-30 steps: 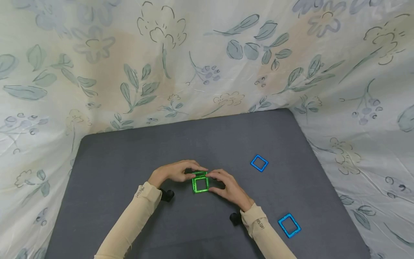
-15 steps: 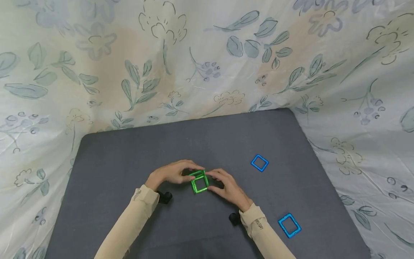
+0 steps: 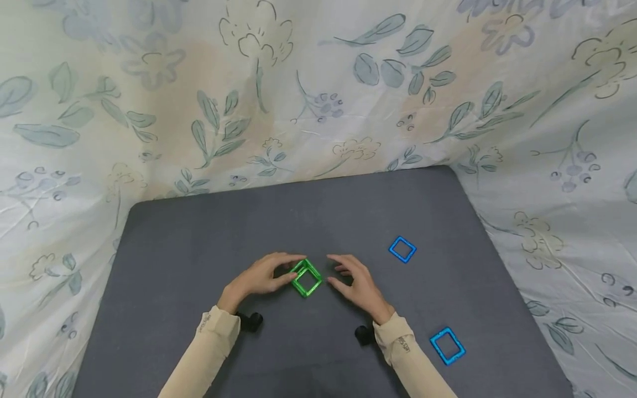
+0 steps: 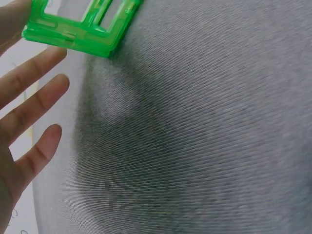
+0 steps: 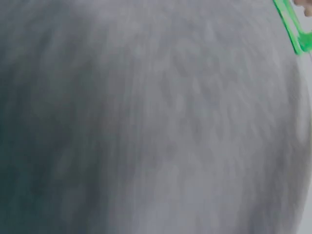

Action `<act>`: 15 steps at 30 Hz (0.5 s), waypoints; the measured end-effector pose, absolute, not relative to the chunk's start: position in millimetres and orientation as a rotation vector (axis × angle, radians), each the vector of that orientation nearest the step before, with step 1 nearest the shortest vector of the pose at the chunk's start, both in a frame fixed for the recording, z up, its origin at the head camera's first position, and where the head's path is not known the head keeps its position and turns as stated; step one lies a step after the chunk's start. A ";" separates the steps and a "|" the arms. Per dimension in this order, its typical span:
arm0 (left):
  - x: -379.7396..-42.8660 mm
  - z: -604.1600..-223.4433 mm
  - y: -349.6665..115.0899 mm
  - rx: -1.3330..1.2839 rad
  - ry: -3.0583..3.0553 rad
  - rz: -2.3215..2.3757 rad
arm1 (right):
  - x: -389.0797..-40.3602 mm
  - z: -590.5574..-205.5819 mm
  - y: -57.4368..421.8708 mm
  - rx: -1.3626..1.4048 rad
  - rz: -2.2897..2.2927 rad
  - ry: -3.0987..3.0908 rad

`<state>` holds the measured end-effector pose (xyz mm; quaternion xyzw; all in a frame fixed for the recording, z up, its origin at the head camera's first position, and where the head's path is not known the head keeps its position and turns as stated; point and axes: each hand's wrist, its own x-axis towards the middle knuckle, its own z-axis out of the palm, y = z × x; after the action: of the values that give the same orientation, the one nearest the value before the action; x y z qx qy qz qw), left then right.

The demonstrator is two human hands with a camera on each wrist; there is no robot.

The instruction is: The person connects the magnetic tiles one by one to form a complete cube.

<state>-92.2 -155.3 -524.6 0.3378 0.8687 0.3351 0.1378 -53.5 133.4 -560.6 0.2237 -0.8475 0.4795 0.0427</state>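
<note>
Two or more green translucent square frames, like magnetic building tiles (image 3: pixel 314 288), stand joined in a small box shape near the middle of the dark table. My left hand (image 3: pixel 259 277) pinches their left side between thumb and forefinger. In the left wrist view the green tiles (image 4: pixel 73 41) sit at the top by the thumb, while the other fingers (image 4: pixel 36 105) are spread apart below. Just right of the tiles is my right hand (image 3: pixel 360 288), its fingers loosely bent, with a small gap to them. Only a corner of the green tiles (image 5: pixel 291 27) shows in the blurred right wrist view.
A blue square tile (image 3: pixel 408 243) lies flat at the back right of the grey table (image 3: pixel 199 232). Another blue tile (image 3: pixel 457 339) lies nearer, right of my right forearm. Floral cloth (image 3: pixel 318 110) hangs behind the table and along its sides.
The green tiles have turned so that a corner points toward me. My right hand has let go of them and moved slightly right. My left hand keeps its hold.
</note>
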 end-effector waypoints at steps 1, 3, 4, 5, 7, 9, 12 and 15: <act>-90.1 -525.4 -155.1 0.967 2.534 0.968 | -52.4 -559.0 137.7 0.671 1.468 -2.580; -85.7 -526.3 -154.3 0.950 2.581 0.964 | -49.4 -554.1 149.1 0.643 1.447 -2.561; -83.3 -526.9 -154.0 0.940 2.609 0.961 | -47.4 -550.8 156.2 0.619 1.433 -2.559; -80.9 -527.6 -153.6 0.930 2.639 0.956 | -45.3 -547.4 164.2 0.596 1.418 -2.558; -75.9 -529.6 -152.4 0.909 2.700 0.956 | -39.6 -540.6 182.9 0.547 1.354 -2.574; -70.4 -531.6 -150.9 0.878 2.764 0.955 | -31.6 -534.5 204.4 0.508 1.262 -2.603; -62.4 -532.8 -148.1 0.805 2.835 0.960 | -16.6 -526.2 237.3 0.457 1.105 -2.642; -54.4 -533.9 -143.8 0.744 2.916 0.936 | 2.7 -518.9 267.0 0.386 0.989 -2.715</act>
<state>-54.4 -143.8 -533.9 0.2361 0.9253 0.2969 -0.0051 2.7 267.0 -518.9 0.1315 -0.9254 0.3370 0.1130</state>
